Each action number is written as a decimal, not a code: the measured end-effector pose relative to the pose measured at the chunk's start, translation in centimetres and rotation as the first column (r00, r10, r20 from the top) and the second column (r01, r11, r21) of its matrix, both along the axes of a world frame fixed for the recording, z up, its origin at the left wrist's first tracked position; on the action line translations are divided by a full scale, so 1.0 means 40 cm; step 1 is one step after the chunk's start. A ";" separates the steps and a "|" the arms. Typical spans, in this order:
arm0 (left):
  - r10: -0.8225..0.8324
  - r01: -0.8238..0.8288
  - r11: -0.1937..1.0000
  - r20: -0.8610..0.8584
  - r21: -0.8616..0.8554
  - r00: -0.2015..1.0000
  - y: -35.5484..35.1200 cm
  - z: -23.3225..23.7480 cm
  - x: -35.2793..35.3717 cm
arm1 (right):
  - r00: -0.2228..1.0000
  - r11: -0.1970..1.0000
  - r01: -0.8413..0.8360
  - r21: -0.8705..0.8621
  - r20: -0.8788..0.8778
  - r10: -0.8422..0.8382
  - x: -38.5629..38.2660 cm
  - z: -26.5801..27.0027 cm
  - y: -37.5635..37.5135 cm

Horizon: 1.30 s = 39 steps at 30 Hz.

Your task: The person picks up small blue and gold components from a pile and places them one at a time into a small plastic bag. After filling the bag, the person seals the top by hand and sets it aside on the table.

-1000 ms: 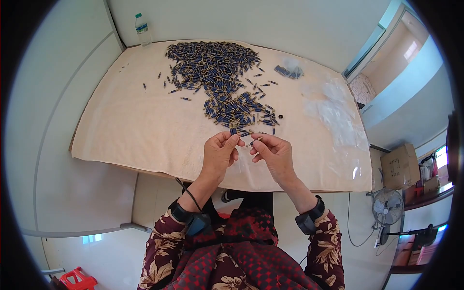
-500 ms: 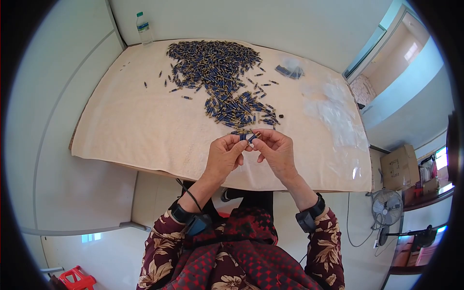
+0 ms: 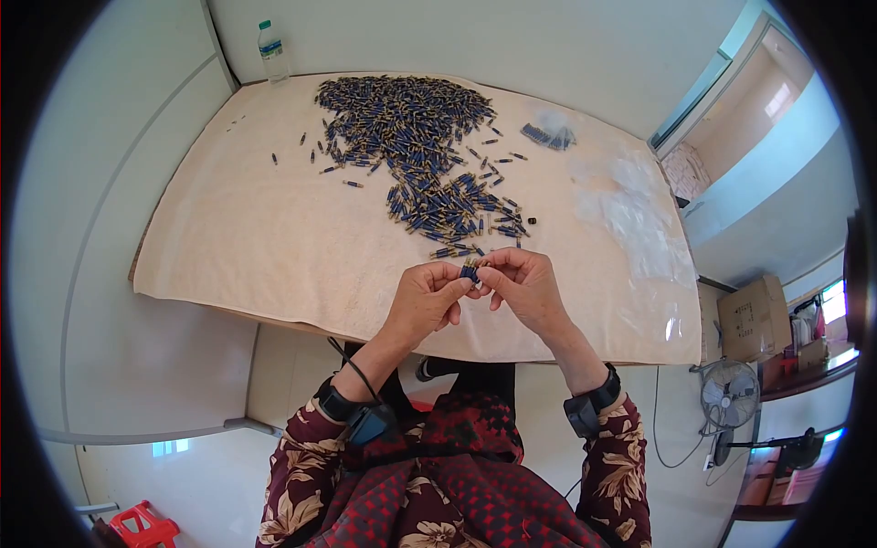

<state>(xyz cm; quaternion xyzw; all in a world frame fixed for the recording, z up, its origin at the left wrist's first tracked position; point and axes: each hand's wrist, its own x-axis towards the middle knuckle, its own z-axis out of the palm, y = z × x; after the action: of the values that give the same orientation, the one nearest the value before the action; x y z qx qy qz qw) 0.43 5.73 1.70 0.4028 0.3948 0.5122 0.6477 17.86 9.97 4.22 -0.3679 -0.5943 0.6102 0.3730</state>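
Between my two hands is a small bunch of blue cylindrical pieces with brass-coloured ends (image 3: 469,271), held just over the table's near part. My left hand (image 3: 425,300) pinches the bunch between thumb and fingers. My right hand (image 3: 523,288) is closed at its right side, its fingertips against the bunch; they partly hide the pieces. Right beyond my fingers lie a few loose pieces (image 3: 454,251) of the same sort. They lead into a big heap of blue-and-brass pieces (image 3: 402,114) that spreads to the back of the table.
A cream cloth (image 3: 265,237) covers the table. At the right lie clear plastic bags (image 3: 639,219) and a small bag of pieces (image 3: 548,137). A small black ring (image 3: 532,220) sits beside the heap. A water bottle (image 3: 272,55) stands at the back left; a fan (image 3: 730,395) is on the right.
My hands have drawn closer together. The held pieces, apart and tilted before, now sit side by side in one bunch, with brass ends pointing up.
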 end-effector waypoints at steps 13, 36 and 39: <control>-0.096 0.109 0.993 -0.265 0.036 0.959 0.003 0.013 -0.019 | 0.997 0.994 -0.066 -0.086 0.027 0.069 -0.001 0.038 -0.004; 0.322 0.350 0.824 -0.877 0.445 0.356 -0.084 -0.073 -0.129 | 0.981 0.963 0.099 -0.249 0.186 -0.052 0.049 -0.093 0.012; 0.305 0.402 0.815 -0.899 0.418 0.316 -0.083 -0.092 -0.128 | 0.968 0.965 0.049 -0.257 0.251 0.018 0.035 -0.087 0.026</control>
<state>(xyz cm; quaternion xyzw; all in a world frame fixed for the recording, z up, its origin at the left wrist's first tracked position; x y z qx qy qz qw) -4.67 2.41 -2.00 0.8109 0.5075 0.2488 0.1517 19.27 11.02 0.76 -0.4928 -0.5480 0.6288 0.2478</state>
